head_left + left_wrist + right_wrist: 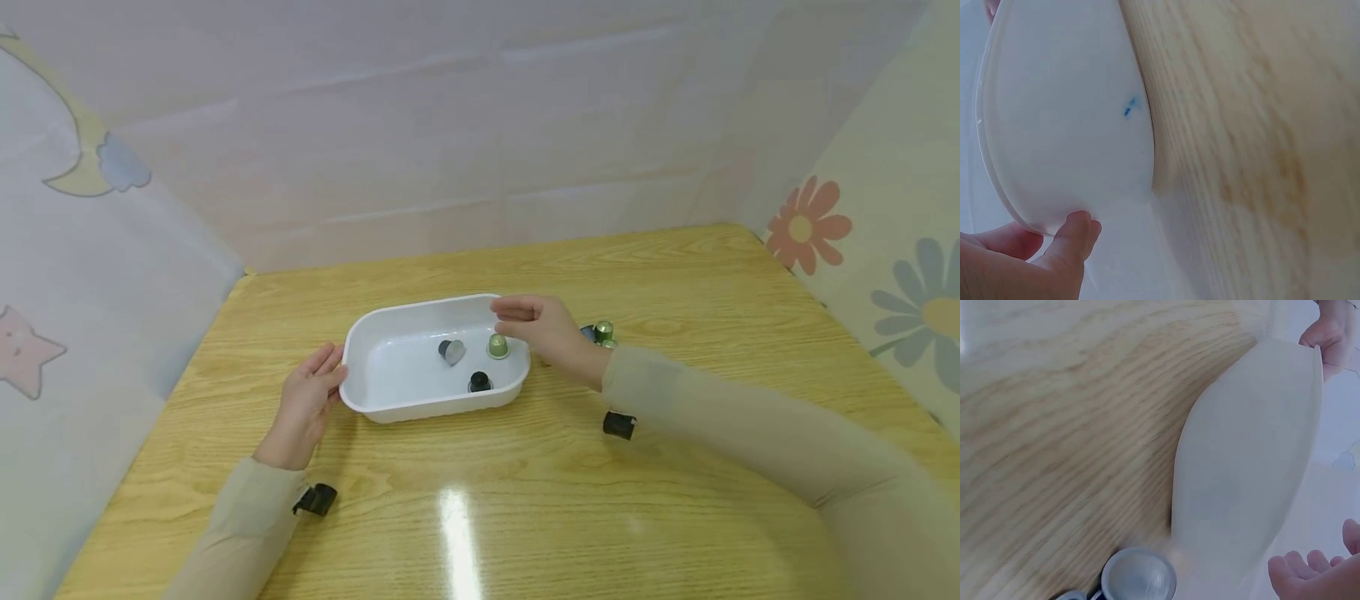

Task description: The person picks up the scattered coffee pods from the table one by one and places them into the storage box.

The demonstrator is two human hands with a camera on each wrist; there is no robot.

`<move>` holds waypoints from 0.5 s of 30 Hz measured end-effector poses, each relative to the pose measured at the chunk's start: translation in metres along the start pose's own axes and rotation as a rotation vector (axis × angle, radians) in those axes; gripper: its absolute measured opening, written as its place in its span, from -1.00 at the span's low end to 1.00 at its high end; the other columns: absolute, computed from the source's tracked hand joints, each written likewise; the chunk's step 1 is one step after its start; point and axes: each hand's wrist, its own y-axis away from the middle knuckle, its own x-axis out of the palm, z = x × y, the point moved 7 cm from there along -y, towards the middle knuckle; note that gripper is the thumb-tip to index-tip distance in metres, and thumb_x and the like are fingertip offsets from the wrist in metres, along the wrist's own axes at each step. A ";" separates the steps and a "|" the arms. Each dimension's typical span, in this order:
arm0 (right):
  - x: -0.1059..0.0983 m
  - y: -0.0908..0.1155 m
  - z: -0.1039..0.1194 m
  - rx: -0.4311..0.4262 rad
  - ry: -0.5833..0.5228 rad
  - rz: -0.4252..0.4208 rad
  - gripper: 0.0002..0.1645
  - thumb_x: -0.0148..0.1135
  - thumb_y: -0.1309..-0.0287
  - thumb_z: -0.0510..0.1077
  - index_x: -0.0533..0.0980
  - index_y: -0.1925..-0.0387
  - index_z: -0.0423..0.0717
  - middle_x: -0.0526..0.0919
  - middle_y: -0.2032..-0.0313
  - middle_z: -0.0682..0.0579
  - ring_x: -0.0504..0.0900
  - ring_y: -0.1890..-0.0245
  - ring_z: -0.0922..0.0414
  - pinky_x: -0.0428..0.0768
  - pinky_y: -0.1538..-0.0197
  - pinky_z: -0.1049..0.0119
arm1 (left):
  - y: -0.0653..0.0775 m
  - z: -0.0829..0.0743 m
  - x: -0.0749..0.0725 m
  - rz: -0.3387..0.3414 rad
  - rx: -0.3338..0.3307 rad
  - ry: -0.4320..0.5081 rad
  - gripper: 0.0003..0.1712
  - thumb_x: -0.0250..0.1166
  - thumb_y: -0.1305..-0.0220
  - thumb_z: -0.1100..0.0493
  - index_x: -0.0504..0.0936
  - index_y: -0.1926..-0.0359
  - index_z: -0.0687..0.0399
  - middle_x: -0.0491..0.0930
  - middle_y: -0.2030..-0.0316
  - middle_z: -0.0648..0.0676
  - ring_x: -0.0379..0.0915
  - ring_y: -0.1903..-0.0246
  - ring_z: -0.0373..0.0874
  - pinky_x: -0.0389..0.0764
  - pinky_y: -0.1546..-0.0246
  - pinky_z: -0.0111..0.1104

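Note:
A white oblong tub (420, 408) stands on the wooden table with three coffee capsules inside. The green capsule (498, 346) is base-up near the right end, the grey capsule (452, 351) lies tipped on its side, and the black capsule (480, 382) sits by the near wall. At the tub's left end, my left hand (303, 400) touches rim and outer wall with its fingertips, as the left wrist view shows. My right hand (547, 329) hovers over the right end, fingers loosely extended and holding nothing.
Outside the tub, several more capsules lie on the table just beyond my right wrist, among them a green capsule (603, 331) and a dark blue capsule (588, 333). Patterned cloth walls (480, 167) enclose the table (375, 508) at the back and sides.

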 end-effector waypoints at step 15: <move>-0.061 0.026 -0.004 0.018 0.075 -0.046 -0.44 0.24 -0.29 -0.25 0.40 -0.29 -0.25 0.48 -0.24 -0.17 0.49 -0.20 -0.07 0.46 -0.18 0.18 | 0.002 -0.001 0.000 0.004 0.013 -0.004 -0.29 -0.04 -0.49 0.36 -0.11 -0.53 0.11 0.05 -0.47 0.07 0.13 -0.37 -0.05 0.48 0.06 -0.55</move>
